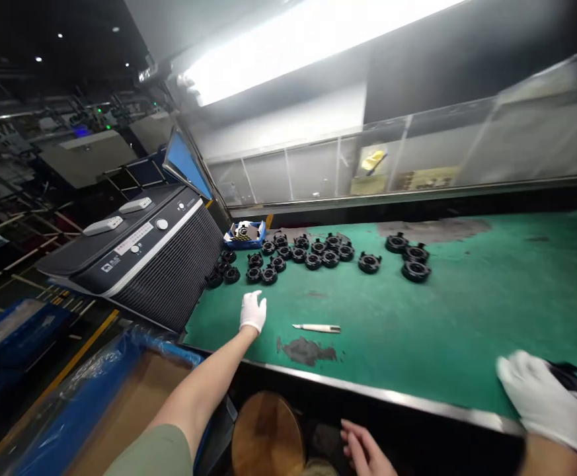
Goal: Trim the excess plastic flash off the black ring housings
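My left hand (253,313), in a white glove, reaches over the green table mat (466,317). Its fingers are slightly apart, with nothing seen in them. Just beyond it are several black ring-shaped parts with small tabs (269,275), others standing in rows farther right. A pale-handled craft knife (320,328) lies on the mat to the right of this hand. Low in the view, below the table edge, is my bare right hand (365,453); its fingers are loosely stretched and hold nothing visible. The bottom of the frame cuts off its wrist.
At far right, another person's gloved hand (540,396) is at a dark object (570,378). A black fan unit (164,264) stands left of the table. A small blue bin (244,235) sits at the back. Below are a round wooden stool (268,436) and a blue crate (84,403).
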Tool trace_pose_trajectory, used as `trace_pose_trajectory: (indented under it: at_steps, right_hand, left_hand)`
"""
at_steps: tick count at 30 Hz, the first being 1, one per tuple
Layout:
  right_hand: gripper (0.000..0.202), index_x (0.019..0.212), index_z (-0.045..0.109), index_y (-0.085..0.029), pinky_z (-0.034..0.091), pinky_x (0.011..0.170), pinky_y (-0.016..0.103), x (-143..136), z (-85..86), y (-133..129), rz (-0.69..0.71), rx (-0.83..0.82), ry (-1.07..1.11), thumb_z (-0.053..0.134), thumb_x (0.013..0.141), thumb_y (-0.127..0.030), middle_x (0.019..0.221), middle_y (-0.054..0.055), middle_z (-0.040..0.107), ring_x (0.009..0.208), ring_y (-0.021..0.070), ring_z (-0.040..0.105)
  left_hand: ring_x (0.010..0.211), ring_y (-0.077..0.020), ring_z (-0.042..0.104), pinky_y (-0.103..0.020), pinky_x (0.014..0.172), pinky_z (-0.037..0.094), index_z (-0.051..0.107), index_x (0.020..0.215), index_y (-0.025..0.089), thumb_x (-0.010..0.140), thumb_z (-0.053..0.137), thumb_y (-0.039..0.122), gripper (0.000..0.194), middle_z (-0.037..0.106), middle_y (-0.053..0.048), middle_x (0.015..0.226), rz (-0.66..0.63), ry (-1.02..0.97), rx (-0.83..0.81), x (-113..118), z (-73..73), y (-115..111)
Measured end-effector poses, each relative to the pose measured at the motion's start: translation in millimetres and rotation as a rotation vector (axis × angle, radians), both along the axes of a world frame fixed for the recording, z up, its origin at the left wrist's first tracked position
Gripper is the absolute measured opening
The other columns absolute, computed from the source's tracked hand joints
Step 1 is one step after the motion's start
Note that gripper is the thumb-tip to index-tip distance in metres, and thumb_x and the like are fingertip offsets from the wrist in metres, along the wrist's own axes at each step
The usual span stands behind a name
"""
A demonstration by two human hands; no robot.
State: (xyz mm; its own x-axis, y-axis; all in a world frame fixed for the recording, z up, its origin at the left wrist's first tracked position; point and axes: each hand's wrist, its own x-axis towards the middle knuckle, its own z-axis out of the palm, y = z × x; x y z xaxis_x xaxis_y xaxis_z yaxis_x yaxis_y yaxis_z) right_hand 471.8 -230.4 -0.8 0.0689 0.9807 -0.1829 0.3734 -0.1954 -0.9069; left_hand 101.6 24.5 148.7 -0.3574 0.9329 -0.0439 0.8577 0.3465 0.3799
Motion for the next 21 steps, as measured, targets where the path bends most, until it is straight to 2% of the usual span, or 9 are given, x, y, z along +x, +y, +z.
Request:
trace_pose_trajectory:
  at_steps: [3,5,8,10,12,14,17,19,21]
  right_hand:
    - [0.039,0.146,0.085,-0.025,0.078,0.096,0.044,-38.1,3.1,114.1,0.139,0.033,-0.057,0.084,0.124,-0.058,0.136,0.009,0.087,0.109,0.0235,0.085]
    - [0.040,0.147,0.085,-0.024,0.078,0.103,0.047,-52.7,4.6,201.1,0.192,0.093,-0.119,0.084,0.124,-0.057,0.141,0.010,0.087,0.116,0.0254,0.086]
    - [0.046,0.155,0.082,-0.024,0.075,0.115,0.056,-45.3,8.4,332.4,0.188,0.177,-0.267,0.088,0.121,-0.054,0.158,0.013,0.083,0.133,0.0304,0.084]
    - [0.050,0.161,0.081,-0.025,0.074,0.120,0.059,-15.8,11.8,408.1,0.103,0.214,-0.397,0.089,0.120,-0.054,0.166,0.015,0.080,0.141,0.0331,0.082]
    - [0.056,0.165,0.078,-0.025,0.073,0.122,0.063,29.0,14.8,464.8,-0.024,0.230,-0.533,0.089,0.120,-0.055,0.171,0.016,0.077,0.146,0.0356,0.080]
    - [0.058,0.168,0.077,-0.025,0.072,0.123,0.063,77.1,16.2,499.5,-0.135,0.225,-0.647,0.089,0.120,-0.055,0.173,0.016,0.076,0.147,0.0361,0.079]
    - [0.056,0.164,0.079,-0.024,0.073,0.121,0.061,129.7,13.2,518.8,-0.150,0.201,-0.756,0.090,0.119,-0.055,0.169,0.016,0.078,0.144,0.0350,0.081]
    - [0.054,0.162,0.080,-0.024,0.074,0.118,0.060,145.1,8.6,520.5,-0.086,0.193,-0.789,0.090,0.119,-0.055,0.165,0.015,0.080,0.140,0.0337,0.082]
    - [0.052,0.161,0.080,-0.024,0.075,0.118,0.059,149.0,4.3,519.9,-0.028,0.198,-0.805,0.090,0.120,-0.054,0.164,0.015,0.080,0.139,0.0332,0.082]
  left_hand:
    - [0.150,-0.0366,0.083,-0.063,0.126,0.076,0.079,0.166,0.023,0.123,0.090,0.051,0.053,0.079,-0.016,0.173,0.075,0.032,0.010,-42.1,1.5,91.2]
    - [0.148,-0.0359,0.083,-0.062,0.125,0.076,0.080,0.165,0.023,0.123,0.090,0.052,0.052,0.080,-0.016,0.170,0.049,0.026,-0.028,-57.6,-5.7,129.9]
    - [0.144,-0.0342,0.085,-0.059,0.122,0.078,0.081,0.161,0.023,0.123,0.090,0.052,0.048,0.083,-0.015,0.165,-0.021,0.000,-0.114,-65.3,-22.0,159.4]
    - [0.141,-0.0332,0.086,-0.058,0.120,0.078,0.082,0.158,0.022,0.123,0.091,0.050,0.046,0.084,-0.015,0.163,-0.049,-0.003,-0.161,-66.8,-31.7,165.9]
    - [0.142,-0.0334,0.086,-0.058,0.121,0.078,0.082,0.158,0.023,0.123,0.091,0.049,0.045,0.083,-0.015,0.164,-0.061,0.011,-0.175,-69.0,-38.3,167.3]
    - [0.144,-0.0339,0.085,-0.059,0.122,0.078,0.082,0.159,0.023,0.123,0.090,0.048,0.044,0.082,-0.015,0.166,-0.074,0.026,-0.157,-70.4,-41.8,167.5]
    - [0.146,-0.0339,0.084,-0.060,0.126,0.076,0.083,0.157,0.024,0.124,0.089,0.047,0.041,0.082,-0.015,0.167,-0.149,0.014,-0.102,-59.4,-45.0,171.8]
    - [0.146,-0.0332,0.085,-0.060,0.126,0.076,0.084,0.157,0.024,0.125,0.088,0.046,0.039,0.083,-0.015,0.166,-0.243,-0.021,-0.070,-37.5,-48.6,180.6]
    - [0.142,-0.0322,0.086,-0.058,0.124,0.077,0.083,0.159,0.023,0.125,0.088,0.045,0.041,0.085,-0.014,0.163,-0.351,-0.067,-0.049,-4.7,-54.2,195.8]
